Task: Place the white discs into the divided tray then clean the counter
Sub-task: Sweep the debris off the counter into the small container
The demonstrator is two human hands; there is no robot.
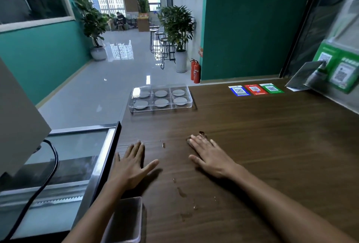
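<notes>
Wood counter (252,135): divided tray (160,97), three code stickers (256,89), wet smears (181,192).

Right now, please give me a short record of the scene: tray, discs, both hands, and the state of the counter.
tray: clear divided tray, at far edge of counter
discs: six, one in each compartment, e.g.
left hand: flat on counter, holds nothing
right hand: flat, fingers over a dark crumb patch
counter state: wet smears near hands, not yet clean

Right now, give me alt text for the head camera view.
Two bare hands, left hand and right hand, lie flat on a wooden counter spotted with wet smears. Farther back sits a clear divided tray with a white disc in each compartment.
</notes>
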